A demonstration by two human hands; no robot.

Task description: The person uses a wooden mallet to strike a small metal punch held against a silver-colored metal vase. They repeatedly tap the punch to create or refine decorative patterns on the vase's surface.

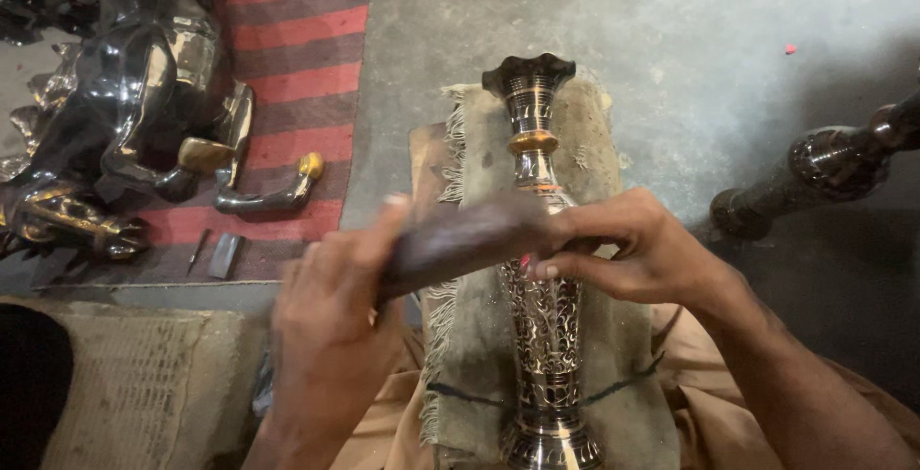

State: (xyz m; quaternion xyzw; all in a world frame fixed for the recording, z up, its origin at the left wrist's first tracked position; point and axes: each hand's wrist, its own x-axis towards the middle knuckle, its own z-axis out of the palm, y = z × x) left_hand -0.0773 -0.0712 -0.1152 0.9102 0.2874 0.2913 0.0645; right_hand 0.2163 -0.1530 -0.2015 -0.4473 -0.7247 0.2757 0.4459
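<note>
A: Vase first. Tall black and brass engraved metal vase [539, 269] lies lengthwise on a grey fringed cloth [479, 336] over the person's lap, flared scalloped mouth pointing away, base toward the body. Long axis runs near to far.

B: Hands?

A: Left hand [331, 336] is closed around one end of a dark, blurred flat block-like tool [460, 240]. Right hand [637, 250] pinches the other end with fingertips, not fully closed. Tool lies crosswise over the vase's middle, roughly at right angles to its axis, apparently touching it, blur makes contact hard to confirm.

B: Which hand is nearer the vase?

A: Right one, its fingertips sit just beside the vase body. Left is off to the side, past the cloth's fringe.

B: Surroundings?

A: Grey concrete floor [671, 29]. Red and grey striped mat [297, 48] at left with shiny black metal figures [115, 115]. Dark turned metal post [824, 168] at right.
</note>
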